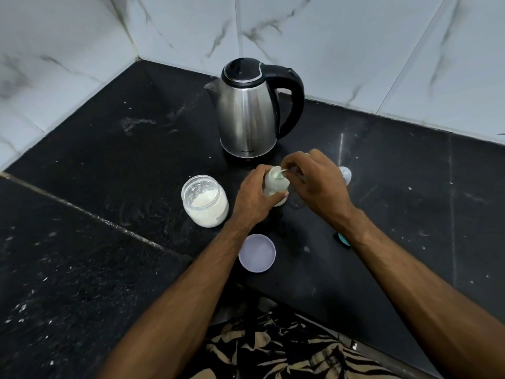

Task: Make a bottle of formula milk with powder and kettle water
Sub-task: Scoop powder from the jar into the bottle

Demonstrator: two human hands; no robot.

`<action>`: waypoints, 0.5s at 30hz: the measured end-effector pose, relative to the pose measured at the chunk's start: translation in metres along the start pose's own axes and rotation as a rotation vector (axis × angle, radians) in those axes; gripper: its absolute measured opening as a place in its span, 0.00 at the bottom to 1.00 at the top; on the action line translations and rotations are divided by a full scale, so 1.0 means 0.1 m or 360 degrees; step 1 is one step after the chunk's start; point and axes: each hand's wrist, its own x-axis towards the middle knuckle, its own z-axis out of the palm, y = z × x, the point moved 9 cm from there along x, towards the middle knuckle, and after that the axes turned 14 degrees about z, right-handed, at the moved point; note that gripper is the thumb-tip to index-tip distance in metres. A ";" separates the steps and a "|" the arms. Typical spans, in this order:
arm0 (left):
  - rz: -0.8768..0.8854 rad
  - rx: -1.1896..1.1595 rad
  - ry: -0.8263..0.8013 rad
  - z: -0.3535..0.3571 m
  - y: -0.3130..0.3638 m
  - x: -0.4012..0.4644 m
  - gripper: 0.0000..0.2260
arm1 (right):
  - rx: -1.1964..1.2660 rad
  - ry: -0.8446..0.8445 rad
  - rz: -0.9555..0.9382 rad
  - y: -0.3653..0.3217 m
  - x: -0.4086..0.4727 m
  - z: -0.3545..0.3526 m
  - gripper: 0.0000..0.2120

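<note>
Nearest the lens, patterned black-and-tan fabric (pixel 273 348) at the counter's edge, two bare forearms reaching over it. Left hand (pixel 255 196) wrapped around the clear baby bottle (pixel 276 184), standing upright on the black stone counter (pixel 109 160), fingers curled round its body. Right hand (pixel 314 181) poised over the bottle's open mouth, fingertips pinching a small spoon or scoop (pixel 282 173) dipped at the rim; too small to say which. Just beyond the right hand, partly hidden, a pale teat-shaped piece (pixel 345 175) on the counter. Left of the bottle, close beside it, an open glass jar (pixel 205 201) holding white powder. Nearer the body, between the forearms, a pale lilac lid (pixel 257 253) lying flat. Under the right wrist, a sliver of teal (pixel 343 239), unidentifiable. Behind the bottle, a steel kettle (pixel 248 113) with black lid and handle, set in the corner of white marble-look wall tiles (pixel 355 36).
</note>
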 end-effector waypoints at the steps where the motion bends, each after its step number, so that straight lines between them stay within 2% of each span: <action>1: 0.0001 0.0000 0.0001 0.00 0.00 0.00 0.25 | -0.0004 -0.0021 -0.0011 -0.01 0.00 0.02 0.05; 3: -0.0015 0.0003 -0.0010 0.00 -0.01 0.00 0.26 | -0.0027 -0.0091 -0.0039 -0.03 -0.02 0.06 0.06; 7: 0.0018 -0.0009 0.0015 -0.01 0.00 -0.01 0.26 | -0.0009 0.0025 -0.0020 -0.01 0.00 -0.01 0.03; 10: -0.0005 -0.0008 -0.0006 0.01 -0.01 -0.01 0.26 | -0.0035 -0.0117 0.0013 -0.01 0.00 0.08 0.06; 13: 0.0017 -0.0007 -0.0001 0.01 0.01 0.00 0.26 | 0.0024 0.0006 0.0028 -0.02 0.01 0.01 0.08; 15: 0.0014 -0.0003 -0.0003 0.01 0.00 0.00 0.26 | 0.0015 -0.0073 0.0045 0.00 0.03 0.08 0.11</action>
